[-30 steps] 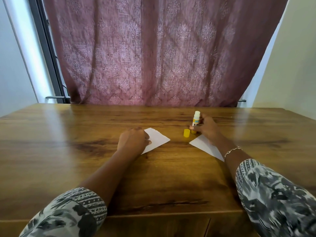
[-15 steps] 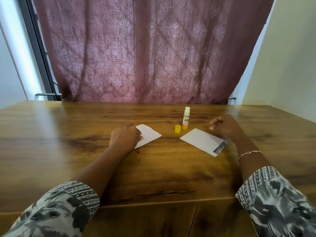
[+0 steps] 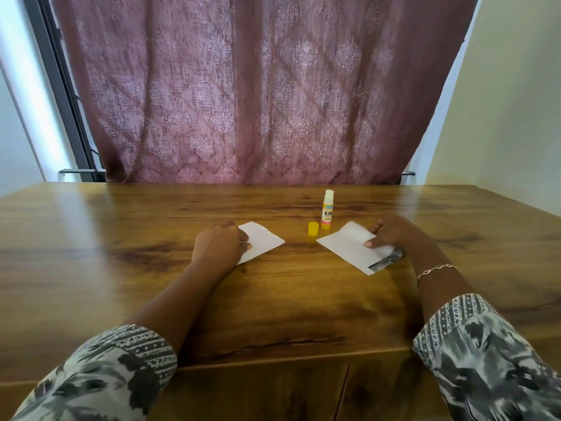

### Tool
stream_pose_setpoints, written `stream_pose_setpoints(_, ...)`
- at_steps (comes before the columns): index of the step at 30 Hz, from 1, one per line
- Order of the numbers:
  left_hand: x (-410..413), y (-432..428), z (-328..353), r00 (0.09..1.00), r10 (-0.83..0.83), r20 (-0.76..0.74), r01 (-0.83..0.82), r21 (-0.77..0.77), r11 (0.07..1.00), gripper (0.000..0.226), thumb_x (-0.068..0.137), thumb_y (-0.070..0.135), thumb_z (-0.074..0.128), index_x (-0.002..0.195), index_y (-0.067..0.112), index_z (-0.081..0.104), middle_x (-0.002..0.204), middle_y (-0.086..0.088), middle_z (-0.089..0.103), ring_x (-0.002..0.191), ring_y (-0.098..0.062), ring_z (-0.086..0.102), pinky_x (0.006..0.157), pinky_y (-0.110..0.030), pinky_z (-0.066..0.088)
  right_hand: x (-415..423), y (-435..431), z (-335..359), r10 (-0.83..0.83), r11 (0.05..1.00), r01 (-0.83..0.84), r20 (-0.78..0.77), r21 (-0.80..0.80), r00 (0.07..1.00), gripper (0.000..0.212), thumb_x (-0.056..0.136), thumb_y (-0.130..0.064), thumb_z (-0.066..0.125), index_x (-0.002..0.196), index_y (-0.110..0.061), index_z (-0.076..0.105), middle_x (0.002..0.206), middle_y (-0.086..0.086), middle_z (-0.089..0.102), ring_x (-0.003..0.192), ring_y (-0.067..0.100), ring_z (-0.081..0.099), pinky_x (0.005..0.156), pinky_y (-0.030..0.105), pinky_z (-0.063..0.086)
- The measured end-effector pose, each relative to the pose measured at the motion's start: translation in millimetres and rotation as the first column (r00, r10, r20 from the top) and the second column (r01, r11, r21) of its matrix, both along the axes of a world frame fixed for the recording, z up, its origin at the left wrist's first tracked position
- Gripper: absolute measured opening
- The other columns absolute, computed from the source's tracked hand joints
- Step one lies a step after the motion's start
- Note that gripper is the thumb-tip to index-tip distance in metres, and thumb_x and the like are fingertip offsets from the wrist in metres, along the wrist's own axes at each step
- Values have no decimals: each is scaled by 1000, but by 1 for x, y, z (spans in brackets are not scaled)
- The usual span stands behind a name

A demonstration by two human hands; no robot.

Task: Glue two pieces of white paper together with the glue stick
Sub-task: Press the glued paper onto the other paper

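Two white paper pieces lie on the wooden table. My left hand rests curled on the left paper, pressing its near edge. My right hand pinches the right edge of the right paper, thumb on top; a dark printed patch shows at that paper's near right corner. The glue stick stands upright and uncapped between the papers, toward the back. Its yellow cap sits on the table just left of it.
A patterned maroon curtain hangs behind the table's far edge. A dark window frame stands at the left and a pale wall at the right. The table's front edge runs just before my sleeves.
My right hand let go of the glue stick, swung out to the right, and has now come back to grip the right paper's edge. The left hand stayed on its paper.
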State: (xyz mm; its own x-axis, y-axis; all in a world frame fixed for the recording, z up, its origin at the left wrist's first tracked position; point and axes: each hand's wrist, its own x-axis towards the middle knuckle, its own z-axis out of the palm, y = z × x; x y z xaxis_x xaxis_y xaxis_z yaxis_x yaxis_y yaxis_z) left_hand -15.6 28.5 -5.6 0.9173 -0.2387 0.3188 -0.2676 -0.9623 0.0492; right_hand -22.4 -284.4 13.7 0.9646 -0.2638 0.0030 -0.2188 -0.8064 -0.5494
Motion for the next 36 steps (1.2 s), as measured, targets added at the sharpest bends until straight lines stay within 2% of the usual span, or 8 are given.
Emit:
stream_pose_setpoints(5, -1, 0, -1, 1000, -6, 16, 6, 5, 1000, 31, 93, 37, 45, 118, 26, 61, 121, -2, 58, 106, -21, 58, 69, -24, 41, -4, 1, 0, 20, 1000, -20, 14, -1, 1000, 35, 69, -10, 76, 96, -2, 56, 99, 13, 58, 95, 29, 53, 79, 35, 41)
stream_pose_setpoints(15, -3, -1, 2, 994, 3, 108, -6, 22, 1000, 35, 93, 37, 45, 120, 18, 58, 121, -4, 59, 104, -22, 59, 72, -28, 45, -37, 27, 47, 184, 907, -270, 274, 323, 944, 18, 70, -2, 72, 73, -12, 57, 80, 10, 63, 74, 24, 58, 61, 27, 45)
stream_pose_setpoints(24, -2, 8, 8, 953, 42, 302, 36, -250, 968, 29, 95, 30, 41, 97, 12, 64, 89, -6, 71, 76, -23, 63, 64, -33, 50, -37, 112, 92, 385, 900, -430, 600, -75, 701, 29, 71, -5, 71, 64, -22, 48, 66, -7, 50, 63, 8, 47, 57, 17, 38)
stream_pose_setpoints(26, -1, 12, 8, 968, 35, 250, 112, -553, 826, 35, 94, 32, 43, 87, 7, 66, 75, -6, 70, 65, -23, 64, 59, -35, 52, -27, 132, 84, 445, 882, -414, 692, -227, 568, 24, 72, -7, 70, 67, -19, 50, 68, -7, 49, 64, 10, 45, 59, 16, 38)
stream_pose_setpoints(28, -2, 17, 13, 993, -48, 105, 115, -922, 369, 48, 93, 39, 40, 81, 1, 66, 62, -6, 67, 53, -20, 63, 47, -28, 52, -14, 144, 66, 558, 828, -341, 717, -446, 417, 13, 74, -7, 63, 73, -15, 53, 75, -5, 50, 71, 13, 45, 67, 29, 39)
stream_pose_setpoints(30, -5, 22, 17, 992, -118, 52, 56, -998, 26, 52, 94, 42, 36, 76, 3, 65, 53, -3, 65, 43, -13, 61, 37, -20, 47, -3, 151, 46, 652, 757, -217, 697, -616, 298, 10, 74, -6, 57, 77, -14, 53, 76, 1, 55, 74, 16, 47, 67, 32, 38)
stream_pose_setpoints(33, -7, 27, 19, 993, -114, 37, 40, -999, 24, 35, 92, 30, 50, 82, 0, 66, 59, -5, 65, 42, -7, 59, 36, -17, 46, 8, 156, 20, 747, 660, -105, 636, -744, 193, 3, 76, -11, 49, 76, -13, 51, 71, 7, 61, 71, 18, 45, 62, 25, 27)
stream_pose_setpoints(36, -4, 28, 18, 994, -110, 17, 25, -997, 77, 12, 88, 8, 56, 81, 2, 64, 69, -7, 65, 41, -3, 59, 36, -14, 44, 14, 155, 7, 774, 621, -89, 592, -779, 223, 5, 74, -10, 49, 77, -15, 51, 71, 5, 62, 69, 17, 48, 61, 23, 28)
